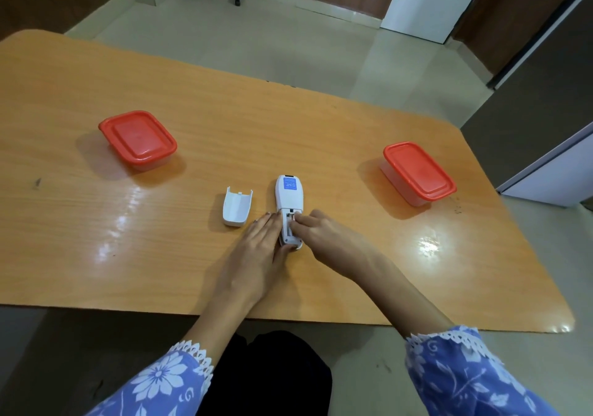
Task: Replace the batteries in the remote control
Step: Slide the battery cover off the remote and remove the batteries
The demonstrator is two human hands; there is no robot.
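A white remote control (289, 197) lies face down on the wooden table (192, 120), its blue label facing up and its battery compartment uncovered at the near end. My left hand (256, 249) rests flat against the remote's left side and holds its near end steady. My right hand (324, 234) has its fingertips in the compartment, pinching a battery (293, 221) that is mostly hidden. The white battery cover (237, 206) lies inside-up on the table just left of the remote.
Two clear plastic boxes with red lids stand on the table, one at the far left (138, 140) and one at the right (418, 173). The table's near edge runs just in front of my forearms. A tiled floor lies beyond the table.
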